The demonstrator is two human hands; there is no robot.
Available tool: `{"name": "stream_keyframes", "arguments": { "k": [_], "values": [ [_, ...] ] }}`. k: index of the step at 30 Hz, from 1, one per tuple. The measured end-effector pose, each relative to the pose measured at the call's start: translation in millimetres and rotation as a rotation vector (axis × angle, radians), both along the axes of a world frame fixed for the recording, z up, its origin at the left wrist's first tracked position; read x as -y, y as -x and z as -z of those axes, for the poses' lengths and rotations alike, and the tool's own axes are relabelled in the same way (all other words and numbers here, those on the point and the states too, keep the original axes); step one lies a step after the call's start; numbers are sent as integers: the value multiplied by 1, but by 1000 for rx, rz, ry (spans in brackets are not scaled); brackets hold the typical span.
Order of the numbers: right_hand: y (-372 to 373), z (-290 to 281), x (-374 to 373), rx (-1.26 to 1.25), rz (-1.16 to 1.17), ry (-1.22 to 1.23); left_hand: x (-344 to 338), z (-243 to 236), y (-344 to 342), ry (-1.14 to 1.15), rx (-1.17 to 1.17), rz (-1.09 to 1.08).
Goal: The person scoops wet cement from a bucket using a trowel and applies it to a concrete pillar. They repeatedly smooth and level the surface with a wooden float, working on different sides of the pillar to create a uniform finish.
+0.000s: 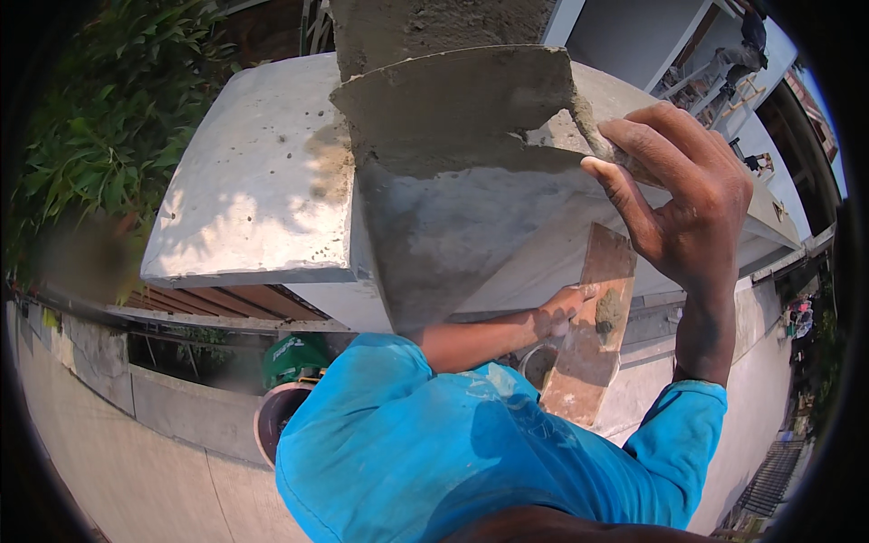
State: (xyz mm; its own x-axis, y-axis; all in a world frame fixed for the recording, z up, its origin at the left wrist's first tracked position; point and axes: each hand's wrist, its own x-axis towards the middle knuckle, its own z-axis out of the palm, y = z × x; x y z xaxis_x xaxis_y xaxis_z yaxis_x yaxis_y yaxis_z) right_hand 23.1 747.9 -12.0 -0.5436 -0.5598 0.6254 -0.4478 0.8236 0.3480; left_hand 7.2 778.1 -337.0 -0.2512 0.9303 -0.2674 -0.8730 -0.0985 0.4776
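Note:
My right hand (683, 195) is raised at the upper right, its thumb and fingers closed around a narrow, mortar-crusted tool (587, 125) whose full shape I cannot make out. Next to it, a broad grey face of damp mortar (444, 109) with a curved upper edge spans the top of the masonry. Lower down, my left hand (563, 309) reaches across and grips the edge of a long wooden board (579, 376). A small lump of wet mortar (608, 312) lies on that board. The left fingers are partly hidden.
A pale concrete slab (262, 181) juts out at left, beside leafy branches (100, 154). Below stand a round bucket (276, 416), a green bag (294, 360) and another round container (540, 364). A person (749, 45) is at the far upper right, near scaffolding. A long wall (154, 443) curves below.

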Motion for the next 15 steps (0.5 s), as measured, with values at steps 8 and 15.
{"name": "stream_keyframes", "arguments": {
  "k": [8,15],
  "values": [
    [7,-21,-18,41,-79,130,1,-6,-3,60,-1,-28],
    [16,-43,-11,51,-54,28,10,-16,-5,74,28,-40]
  ]
}}
